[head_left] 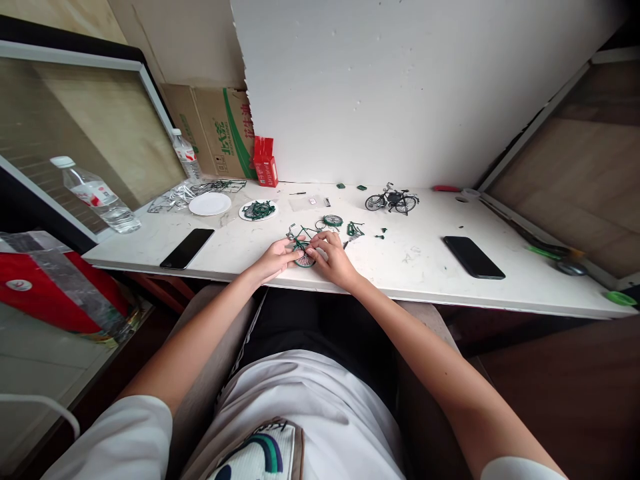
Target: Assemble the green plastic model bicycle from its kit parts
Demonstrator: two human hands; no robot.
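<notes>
Near the table's front edge, both hands are on a small green model bicycle (pixel 303 233), its frame upward and one spoked wheel (pixel 304 261) toward me. My left hand (pixel 277 259) grips it from the left, thumb and fingers at the wheel. From the right, my right hand (pixel 334 257) pinches at the same wheel, its fingertips close to the left thumb. Whether a smaller part sits between those fingertips is hidden. Just beyond the right hand lie a loose green wheel (pixel 333 220) and a green bicycle part (pixel 355 230). Small green pieces (pixel 383 231) are farther right.
A finished black model bicycle (pixel 392 198) stands at the back. Green parts fill a white plate (pixel 243 215); another white plate (pixel 210 204) is beside it. Phones lie left (pixel 187 249) and right (pixel 474 257). A water bottle (pixel 97 197) and a red box (pixel 265 162) stand left.
</notes>
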